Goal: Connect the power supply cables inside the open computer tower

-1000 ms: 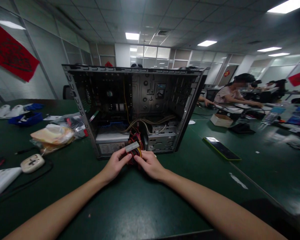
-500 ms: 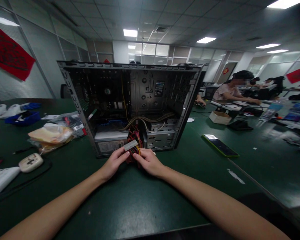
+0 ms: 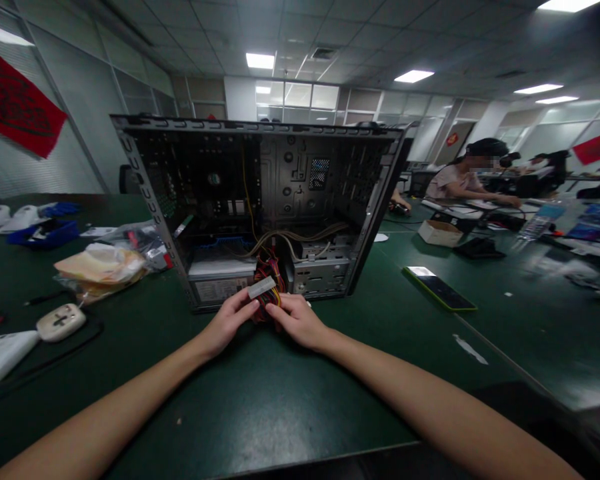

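Note:
An open computer case [image 3: 260,127] stands on the green table in front of me, its inside facing me. At its lower left sits the power supply [image 3: 223,288], and a metal drive cage [image 3: 323,277] is at the lower right. A bundle of red, yellow and black cables [image 3: 267,310] comes out between them. It ends in a wide, pale power connector [image 3: 262,288]. My left hand [image 3: 227,325] pinches the connector and its wires from the left. My right hand [image 3: 300,320] is closed on the cable bundle just right of it; some fingertips are hidden behind the wires.
To the left lie a plastic bag of parts [image 3: 100,267], a blue tray [image 3: 44,233] and a beige device with a cross-shaped mark [image 3: 61,323]. A phone [image 3: 440,288] and a small open box [image 3: 439,233] are on the right. Another person [image 3: 467,177] sits farther back.
The view has shifted very slightly. Both hands stay on the cable bundle, and the connector is tilted a little differently, its pale face turned more towards me.

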The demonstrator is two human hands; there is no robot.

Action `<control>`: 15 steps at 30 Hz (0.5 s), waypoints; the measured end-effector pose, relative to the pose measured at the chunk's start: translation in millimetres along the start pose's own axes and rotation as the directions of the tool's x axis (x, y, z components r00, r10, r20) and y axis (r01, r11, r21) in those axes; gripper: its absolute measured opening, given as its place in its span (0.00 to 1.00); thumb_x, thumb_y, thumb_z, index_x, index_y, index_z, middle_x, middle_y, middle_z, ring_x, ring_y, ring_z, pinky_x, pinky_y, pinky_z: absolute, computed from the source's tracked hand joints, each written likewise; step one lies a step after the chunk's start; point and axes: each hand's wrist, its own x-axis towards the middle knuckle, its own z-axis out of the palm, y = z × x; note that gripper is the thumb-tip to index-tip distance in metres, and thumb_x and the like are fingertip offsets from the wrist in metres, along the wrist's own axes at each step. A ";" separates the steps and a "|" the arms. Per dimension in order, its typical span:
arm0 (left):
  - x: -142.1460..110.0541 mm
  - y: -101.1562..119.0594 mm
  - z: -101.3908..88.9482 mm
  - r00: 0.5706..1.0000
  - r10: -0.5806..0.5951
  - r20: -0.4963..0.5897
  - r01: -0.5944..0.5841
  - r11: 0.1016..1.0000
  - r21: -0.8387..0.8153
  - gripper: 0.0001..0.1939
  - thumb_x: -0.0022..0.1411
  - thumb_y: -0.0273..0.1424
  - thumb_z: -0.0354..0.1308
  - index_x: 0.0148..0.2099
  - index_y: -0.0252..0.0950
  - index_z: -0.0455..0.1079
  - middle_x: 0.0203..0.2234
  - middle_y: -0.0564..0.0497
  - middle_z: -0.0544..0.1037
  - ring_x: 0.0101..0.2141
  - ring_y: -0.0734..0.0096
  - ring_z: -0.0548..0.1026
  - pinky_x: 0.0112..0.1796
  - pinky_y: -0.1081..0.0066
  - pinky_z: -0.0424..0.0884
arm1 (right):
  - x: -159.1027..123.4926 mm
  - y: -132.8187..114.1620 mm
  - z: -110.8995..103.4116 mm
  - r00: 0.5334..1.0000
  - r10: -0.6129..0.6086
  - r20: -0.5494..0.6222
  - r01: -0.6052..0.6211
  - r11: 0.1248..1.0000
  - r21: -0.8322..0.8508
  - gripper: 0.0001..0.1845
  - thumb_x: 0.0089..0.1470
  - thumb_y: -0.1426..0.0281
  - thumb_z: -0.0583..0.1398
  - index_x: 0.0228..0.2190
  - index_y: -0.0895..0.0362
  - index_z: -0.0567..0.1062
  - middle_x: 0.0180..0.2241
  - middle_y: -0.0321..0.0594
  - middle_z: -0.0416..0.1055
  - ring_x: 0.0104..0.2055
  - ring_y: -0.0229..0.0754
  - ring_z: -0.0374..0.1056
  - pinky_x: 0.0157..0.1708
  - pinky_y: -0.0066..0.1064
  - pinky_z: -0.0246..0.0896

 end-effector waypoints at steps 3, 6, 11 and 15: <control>-0.8 2.2 0.2 1.000 0.023 -0.006 -0.023 1.000 0.000 0.16 0.66 0.42 0.63 0.44 0.34 0.73 0.33 0.51 0.74 0.34 0.68 0.71 0.36 0.72 0.68 | -0.3 0.6 -0.3 1.000 -0.001 0.005 0.001 1.000 -0.010 0.24 0.69 0.58 0.52 0.26 0.58 0.73 0.23 0.35 0.65 0.27 0.36 0.62 0.31 0.28 0.56; -1.6 4.4 1.2 1.000 0.013 0.005 -0.013 0.999 -0.032 0.16 0.65 0.41 0.63 0.46 0.34 0.72 0.34 0.51 0.75 0.34 0.68 0.72 0.36 0.72 0.68 | -0.7 1.1 -0.4 1.000 -0.004 0.013 0.004 1.000 -0.013 0.25 0.69 0.56 0.51 0.26 0.58 0.72 0.23 0.35 0.65 0.27 0.37 0.62 0.31 0.28 0.56; -2.5 5.7 1.9 1.000 -0.020 0.012 0.021 0.997 -0.068 0.18 0.63 0.42 0.65 0.46 0.33 0.72 0.34 0.49 0.75 0.35 0.67 0.72 0.37 0.71 0.68 | -0.7 -0.1 -1.4 1.000 0.009 0.022 -0.009 1.000 -0.006 0.26 0.69 0.55 0.51 0.25 0.58 0.71 0.24 0.35 0.65 0.27 0.37 0.62 0.31 0.28 0.56; -2.6 6.8 2.2 1.000 -0.009 0.008 0.009 1.000 -0.030 0.18 0.63 0.42 0.65 0.45 0.32 0.72 0.34 0.49 0.75 0.35 0.67 0.72 0.37 0.71 0.68 | -0.4 -1.5 -2.4 0.999 0.029 0.023 -0.029 1.000 0.001 0.27 0.69 0.53 0.51 0.24 0.57 0.70 0.23 0.35 0.65 0.27 0.37 0.62 0.32 0.29 0.57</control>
